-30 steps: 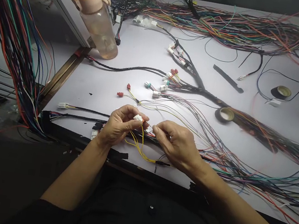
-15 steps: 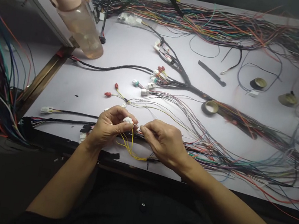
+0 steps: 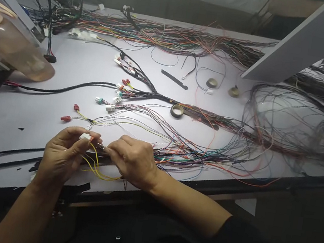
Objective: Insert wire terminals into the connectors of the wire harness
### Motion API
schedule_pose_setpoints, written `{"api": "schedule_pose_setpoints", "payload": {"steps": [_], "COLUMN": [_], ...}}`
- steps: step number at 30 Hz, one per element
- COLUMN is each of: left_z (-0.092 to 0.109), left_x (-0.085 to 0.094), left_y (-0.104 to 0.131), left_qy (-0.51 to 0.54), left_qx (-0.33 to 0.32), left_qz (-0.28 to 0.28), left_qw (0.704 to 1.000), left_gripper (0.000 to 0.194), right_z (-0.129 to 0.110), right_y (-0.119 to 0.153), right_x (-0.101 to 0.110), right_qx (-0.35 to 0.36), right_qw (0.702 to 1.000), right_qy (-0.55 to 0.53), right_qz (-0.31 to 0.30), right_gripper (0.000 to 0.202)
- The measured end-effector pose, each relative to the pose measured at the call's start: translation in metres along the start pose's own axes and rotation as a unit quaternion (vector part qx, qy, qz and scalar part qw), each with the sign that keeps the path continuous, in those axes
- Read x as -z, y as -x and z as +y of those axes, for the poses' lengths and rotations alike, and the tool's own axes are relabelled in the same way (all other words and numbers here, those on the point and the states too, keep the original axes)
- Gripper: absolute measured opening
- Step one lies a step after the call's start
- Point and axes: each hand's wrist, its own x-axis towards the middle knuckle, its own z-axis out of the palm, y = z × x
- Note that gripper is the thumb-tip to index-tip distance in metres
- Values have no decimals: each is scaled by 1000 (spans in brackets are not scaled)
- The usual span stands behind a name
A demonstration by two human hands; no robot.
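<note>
My left hand [image 3: 60, 154] pinches a blocky white-and-orange plastic connector [image 3: 85, 137], apparently for steadiness; right hand [image 3: 134, 161] pinches a thin dark strand [image 3: 101, 146].

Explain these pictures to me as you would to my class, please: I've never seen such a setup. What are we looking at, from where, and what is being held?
There is no machine here, only two bare hands. Every picture comes from one camera worn on the head, looking forward and down. The left hand holds a small white connector with an orange-red part. The right hand pinches a thin piece beside it, too small to identify. Yellow wires hang below the connector. On the pale table, two red plugs lie beyond the left hand, a roll, probably tape, lies farther off, and many coloured wires run along the far side. A bottle shows at the left edge.
</note>
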Motion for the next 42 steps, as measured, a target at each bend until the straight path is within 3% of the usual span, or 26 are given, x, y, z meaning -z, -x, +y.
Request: {"api": "schedule_pose_setpoints", "payload": {"steps": [6,11,16,21,24,27,32,42], "left_z": [12,38,51,46,38,26,10,1], "left_x": [-13,-8,1,6,4,-6,-28,-37], "left_y": [0,5,20,35,38,36,33,37], "left_qy": [67,77,-17,-166,-101,20,135,193], "left_qx": [-12,-63,-151,-228,-183,-53,74,133], "left_qz": [57,87,115,190,176,140,106,71], "left_qw": [996,991,982,940,962,989,982,970], "left_gripper": [29,26,20,17,19,26,32,27], "right_z": [2,-1,-4,-10,-11,-10,-11,-11], "right_y": [3,5,6,9,9,8,5,7], "right_x": [5,14,16,8,6,10,18,13], "right_qx": [37,36,62,118,118,99,48,6], "right_qw": [997,992,992,992,992,992,988,991], "right_qy": [-55,-118,-105,-34,-36,-73,-144,-129], "right_qz": [30,28,40,37,32,14,-11,-29], "right_gripper": [29,26,23,29,29,25,21,20]}}
